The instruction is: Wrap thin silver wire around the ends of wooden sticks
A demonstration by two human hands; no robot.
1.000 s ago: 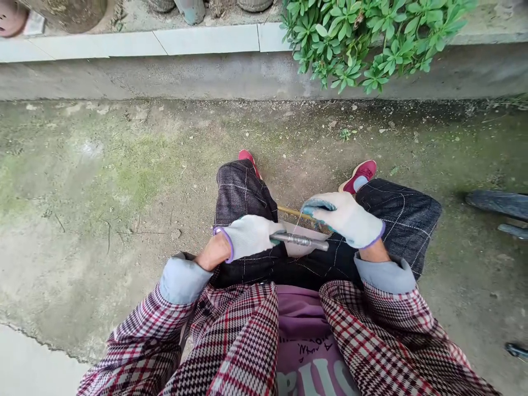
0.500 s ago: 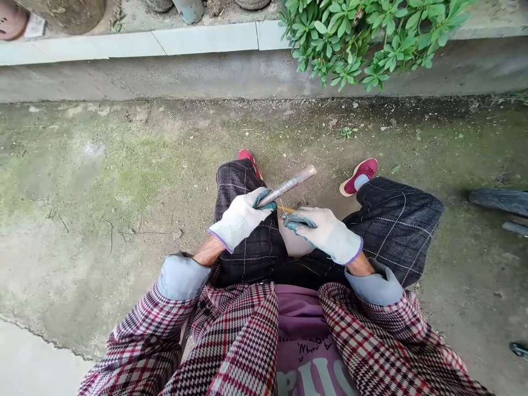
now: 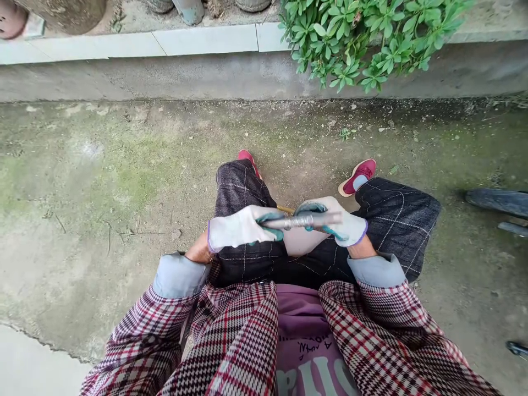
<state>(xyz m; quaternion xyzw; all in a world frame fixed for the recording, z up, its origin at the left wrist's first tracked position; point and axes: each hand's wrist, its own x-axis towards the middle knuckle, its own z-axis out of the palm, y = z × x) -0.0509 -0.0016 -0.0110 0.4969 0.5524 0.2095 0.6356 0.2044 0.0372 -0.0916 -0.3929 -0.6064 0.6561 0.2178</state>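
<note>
Jacket (image 3: 231, 341): red, black and white plaid, open over a purple shirt (image 3: 299, 308) with lettering; grey-blue cuffs (image 3: 177, 275).
Left hand (image 3: 243, 225): white glove, teal coating; I see it clenched round one end of the tube (image 3: 324, 219).
Right hand (image 3: 348, 224): matching glove, fingers curled, tube's other end crossing in front; motion blur there, so I can't tell whether it's gripping tube, wire or neither.
Tube: grey, about level, above the lap, spanning both hands.
Wire (image 3: 291, 222): thin, shiny, coiled round the tube's middle; can't make out a loose end.
Pale sheet (image 3: 301, 245): below the tube, between the thighs, partly hidden.
Stick (image 3: 285, 209): yellow, just beyond the tube, mostly covered.
Trousers (image 3: 398, 225): dark, thin white check, knees apart.
Shoes (image 3: 358, 177): red, one near each knee.
Ground (image 3: 136, 176): greenish, gritty; dark object (image 3: 499, 203) off right, identity unclear to me.
Wall (image 3: 185, 77): grey, under a white tiled ledge (image 3: 210, 42).
Plant (image 3: 371, 41): leafy, overhanging the ledge.
Pots (image 3: 66, 14): behind the ledge, cut off.
</note>
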